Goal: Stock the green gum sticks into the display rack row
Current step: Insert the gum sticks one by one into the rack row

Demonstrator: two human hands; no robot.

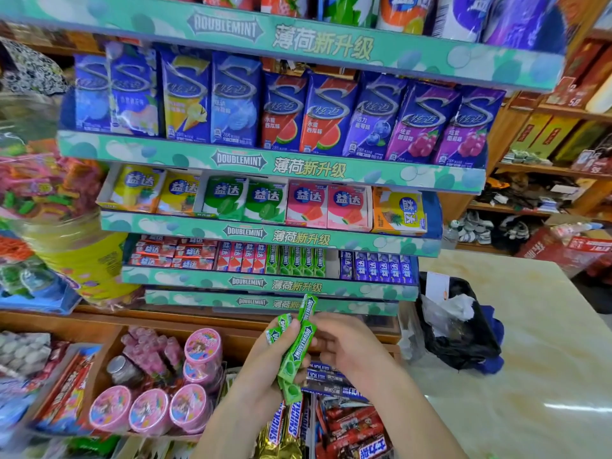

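Observation:
My left hand [265, 362] grips a bundle of several green gum sticks [296, 351] upright, below the display rack. My right hand [344, 346] is beside it, fingers curled against the bundle and touching a stick that pokes up highest [308, 306]. In the rack's lower row [251, 281], several green gum sticks [296, 261] stand upright between red sticks on the left and blue-purple sticks on the right. A small gap shows just right of the green ones [332, 264].
Above are rack rows of gum boxes [308, 203] and tall packs [284, 114]. Pink candy tubs [149, 410] and chocolate bars [281, 425] lie below my hands. A black bag [463, 332] sits on the pale counter [530, 359] at right.

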